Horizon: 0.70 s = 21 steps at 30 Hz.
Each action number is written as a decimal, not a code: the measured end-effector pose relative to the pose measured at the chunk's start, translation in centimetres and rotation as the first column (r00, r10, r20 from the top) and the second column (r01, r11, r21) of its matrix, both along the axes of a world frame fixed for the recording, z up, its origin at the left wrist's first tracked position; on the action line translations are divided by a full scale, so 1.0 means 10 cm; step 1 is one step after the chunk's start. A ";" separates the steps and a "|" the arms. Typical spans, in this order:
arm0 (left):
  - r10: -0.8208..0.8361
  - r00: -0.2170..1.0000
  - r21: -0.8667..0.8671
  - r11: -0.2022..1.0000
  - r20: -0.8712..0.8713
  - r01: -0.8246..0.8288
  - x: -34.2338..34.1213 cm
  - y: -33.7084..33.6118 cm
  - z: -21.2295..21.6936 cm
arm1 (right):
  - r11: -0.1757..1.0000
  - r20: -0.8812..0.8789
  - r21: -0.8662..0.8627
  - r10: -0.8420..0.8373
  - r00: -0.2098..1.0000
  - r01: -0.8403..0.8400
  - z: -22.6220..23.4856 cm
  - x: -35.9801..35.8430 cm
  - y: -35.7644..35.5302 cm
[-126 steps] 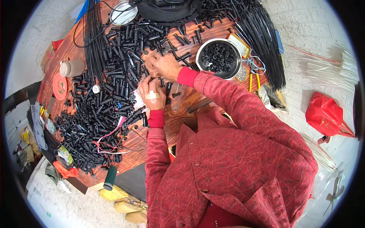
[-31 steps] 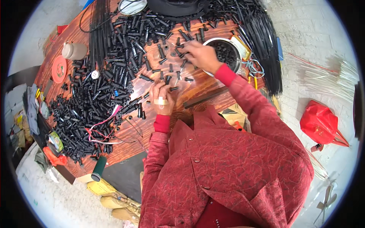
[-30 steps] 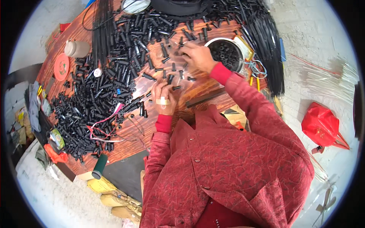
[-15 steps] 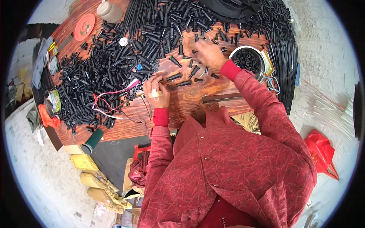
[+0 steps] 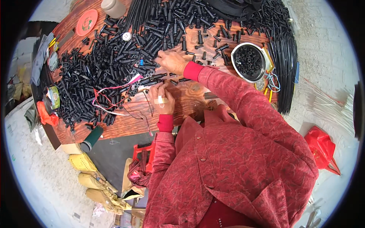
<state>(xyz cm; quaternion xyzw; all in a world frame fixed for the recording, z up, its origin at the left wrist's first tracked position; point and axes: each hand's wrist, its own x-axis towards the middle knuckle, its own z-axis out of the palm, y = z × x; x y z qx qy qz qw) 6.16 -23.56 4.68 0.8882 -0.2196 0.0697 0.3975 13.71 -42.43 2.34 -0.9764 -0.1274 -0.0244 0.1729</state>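
Note:
Many small black plastic sleeve-like parts (image 5: 102,72) lie heaped across the wooden table's left and far side. My right hand (image 5: 173,62) reaches leftward over the edge of the heap, back uppermost and fingers stretched out among the parts. Nearer me, my left hand (image 5: 162,99), with a pale bandage strip (image 5: 161,100) across it, rests on the wood with its fingers bent together. Black parts (image 5: 154,79) lie just beyond its fingertips; whatever it pinches is hidden. Between the hands' side and the bowl, more loose parts (image 5: 204,56) are scattered on the tabletop.
A white-rimmed bowl (image 5: 234,62) of black rings stands at right, beside long black rods (image 5: 284,72). A pink ribbon (image 5: 135,79) and thin wires lie left of my left hand. An orange plate (image 5: 92,18), a beige jar (image 5: 114,8) and a dark green cylinder (image 5: 92,139) sit around the heap.
My right hand has swung left and nearer, from the loose parts by the bowl to the heap. My left hand has shifted slightly right and nearer. Several loose parts now lie closer to it.

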 end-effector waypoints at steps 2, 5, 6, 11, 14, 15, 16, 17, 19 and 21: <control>-0.012 1.000 -0.018 1.000 0.002 0.012 -0.04 0.02 0.00 | 0.999 -0.015 -0.039 0.007 1.000 -0.008 0.03 -0.02 0.00; -0.020 0.999 -0.024 1.000 -0.029 0.019 -0.05 0.05 0.01 | 0.997 0.035 -0.055 -0.055 0.998 0.056 0.14 -0.08 0.00; -0.022 0.999 -0.025 0.999 -0.028 0.022 -0.04 0.05 0.01 | 0.997 0.021 -0.010 -0.072 0.997 0.073 0.18 -0.11 0.00; -0.054 0.995 -0.004 0.999 -0.087 0.054 0.02 0.07 -0.02 | 0.959 -0.017 0.174 -0.226 0.974 0.225 0.51 -0.50 -0.35; -0.039 0.995 -0.013 0.999 -0.092 0.038 0.02 0.21 -0.04 | 0.878 -0.140 0.228 -0.399 0.906 0.422 0.89 -1.00 -0.88; -0.037 0.995 -0.021 0.999 -0.094 0.035 0.02 0.22 -0.05 | 0.831 -0.042 0.206 -0.521 0.853 0.517 1.05 -1.23 -1.06; -0.054 0.995 -0.025 0.998 -0.088 0.052 0.01 0.24 -0.07 | 0.834 0.100 0.096 -0.552 0.828 0.544 1.11 -1.46 -1.32; -0.068 0.994 -0.025 0.998 -0.085 0.066 0.00 0.26 -0.09 | 0.760 0.023 -0.002 -0.649 0.760 0.649 1.25 -1.65 -1.49; -0.080 0.994 -0.026 0.997 -0.075 0.079 0.03 0.22 -0.06 | 0.710 0.105 -0.147 -0.681 0.724 0.689 1.20 -2.08 -1.95; -0.067 0.996 -0.053 0.997 -0.065 0.064 0.09 0.19 -0.08 | 0.620 0.043 -0.256 -0.759 0.649 0.742 1.22 -2.13 -1.98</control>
